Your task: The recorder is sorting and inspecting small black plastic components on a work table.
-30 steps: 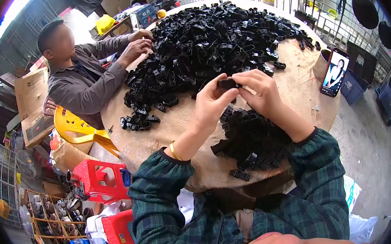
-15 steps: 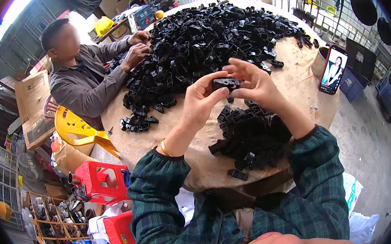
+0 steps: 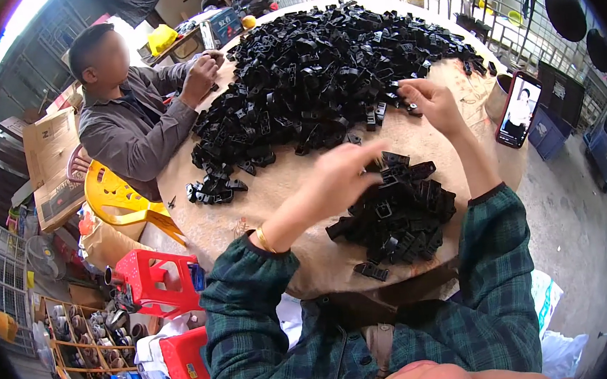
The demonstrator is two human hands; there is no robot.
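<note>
So, hands are split now. Half a second ago both are up together with one black plastic part between them; now that part isn't visible in either hand, and I can't pick it out among the others.

Left hand (image 3: 343,174): motion-blurred, over the far-left side of the small pile (image 3: 410,212), toward the table's near edge. Thumb and fingers are apart, nothing seen between them, reads as released. Gold bangle (image 3: 263,239) on that wrist.

Right hand (image 3: 437,108): out at the near right fringe of the big heap (image 3: 323,79), which covers the far half of the round table (image 3: 278,224). Fingers are curled in, thumb close to them, black parts right by the tips. Can't tell if it's gripping one or only touching.

Meaning for the work: two-handed handling of that piece is over for now, left is at the small pile, right is at the heap. With the hands off it, the small pile shows more of its top. One loose part (image 3: 371,271) lies just off it, by the table's near edge.

Phone (image 3: 519,110) stands upright at the table's right edge, screen lit. Co-worker (image 3: 129,136) sits at the left edge, both hands raised beside the heap; what they hold is too small to tell.
</note>
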